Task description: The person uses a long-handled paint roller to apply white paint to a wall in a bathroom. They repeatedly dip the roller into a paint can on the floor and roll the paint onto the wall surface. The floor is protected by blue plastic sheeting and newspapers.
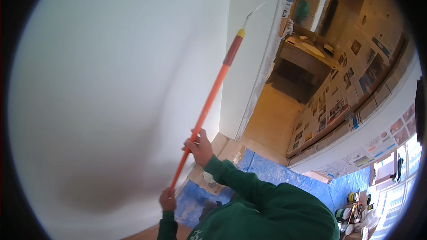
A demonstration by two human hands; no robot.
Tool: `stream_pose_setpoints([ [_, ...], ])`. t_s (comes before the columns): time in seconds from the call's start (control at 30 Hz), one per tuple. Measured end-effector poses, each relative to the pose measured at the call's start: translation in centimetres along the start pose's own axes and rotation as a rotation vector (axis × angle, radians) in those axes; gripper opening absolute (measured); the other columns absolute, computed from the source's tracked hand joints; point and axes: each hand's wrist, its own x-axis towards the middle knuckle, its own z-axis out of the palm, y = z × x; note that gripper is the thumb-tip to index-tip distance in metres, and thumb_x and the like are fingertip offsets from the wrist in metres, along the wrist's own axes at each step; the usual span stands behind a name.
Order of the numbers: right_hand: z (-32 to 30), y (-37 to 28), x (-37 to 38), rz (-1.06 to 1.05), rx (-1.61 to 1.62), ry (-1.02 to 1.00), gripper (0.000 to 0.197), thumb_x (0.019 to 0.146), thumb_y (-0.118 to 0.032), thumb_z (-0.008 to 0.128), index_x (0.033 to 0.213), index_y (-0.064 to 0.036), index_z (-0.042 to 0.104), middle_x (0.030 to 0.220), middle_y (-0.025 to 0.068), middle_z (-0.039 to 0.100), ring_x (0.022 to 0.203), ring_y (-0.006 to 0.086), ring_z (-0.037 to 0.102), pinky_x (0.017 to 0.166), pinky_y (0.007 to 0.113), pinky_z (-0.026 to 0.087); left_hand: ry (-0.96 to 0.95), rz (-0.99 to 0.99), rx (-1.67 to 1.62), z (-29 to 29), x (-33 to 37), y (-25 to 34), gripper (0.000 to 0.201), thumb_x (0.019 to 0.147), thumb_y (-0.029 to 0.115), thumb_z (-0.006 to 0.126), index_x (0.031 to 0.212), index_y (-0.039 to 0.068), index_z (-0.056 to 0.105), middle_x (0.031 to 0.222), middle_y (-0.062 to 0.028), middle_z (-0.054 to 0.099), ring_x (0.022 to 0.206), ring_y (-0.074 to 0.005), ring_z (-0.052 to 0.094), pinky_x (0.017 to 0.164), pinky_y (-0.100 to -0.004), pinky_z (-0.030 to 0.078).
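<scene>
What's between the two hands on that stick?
In the head view, only a bare stretch of orange extension pole lies between the left hand and right hand.

Home interior under redecoration, washbasin (312,49), newspaper masking (324,102), blue floor sheeting (271,169), paint cans (343,214)

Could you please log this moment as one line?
left hand: holds orange pole low | right hand: holds it higher | blue sheeting: spread below
</scene>
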Motion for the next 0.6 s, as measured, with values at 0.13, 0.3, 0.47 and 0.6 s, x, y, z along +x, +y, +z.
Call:
stream_pose_setpoints([
  [0.13,-8.9,1.9,-3.3,-0.007,-0.293,0.027,0.033,0.086,-0.003,0.049,0.118,-0.0036,0.039,0.082,0.0071,0.057,0.074,0.0154,0.061,0.064,0.029,0.051,-0.23,-0.032,-0.159,5.9,-2.5,6.8,0.031,0.08,0.025,0.062,0.099,0.001,0.063,0.094,-0.0159,0.065,0.086,-0.0336,0.062,0.072,-0.0406,0.05],
  [0.3,-24.4,2.9,-6.7,-0.029,-0.793,0.063,0.034,0.082,-0.009,0.057,0.114,-0.0065,0.048,0.082,0.0106,0.058,0.077,0.023,0.059,0.07,0.035,0.047,-0.281,-0.093,-0.506,6.1,4.5,21.5,0.044,0.075,0.024,0.07,0.109,-0.001,0.058,0.096,-0.0165,0.064,0.088,-0.0289,0.063,0.074,-0.0356,0.05],
  [0.47,-39.9,0.3,-14.4,-0.097,-0.99,-0.216,0.027,0.082,-0.007,0.058,0.107,-0.0028,0.052,0.077,0.012,0.056,0.069,0.0229,0.056,0.064,0.033,0.045,-0.466,-0.094,-0.944,7.7,5.4,37.9,0.066,0.074,0.021,0.072,0.127,-0.002,0.04,0.117,-0.0156,0.056,0.09,-0.0216,0.062,0.072,-0.0325,0.05],
  [0.6,-47.7,-4.0,-20.2,-0.141,-1.019,-0.34,0.029,0.082,-0.009,0.057,0.111,-0.0037,0.053,0.081,0.0158,0.058,0.074,0.033,0.059,0.067,0.038,0.046,-0.457,-0.518,-1.298,14.5,0.0,44.7,0.049,0.08,0.019,0.067,0.117,-0.006,0.045,0.104,-0.0152,0.062,0.078,-0.02,0.063,0.065,-0.0293,0.05],
])
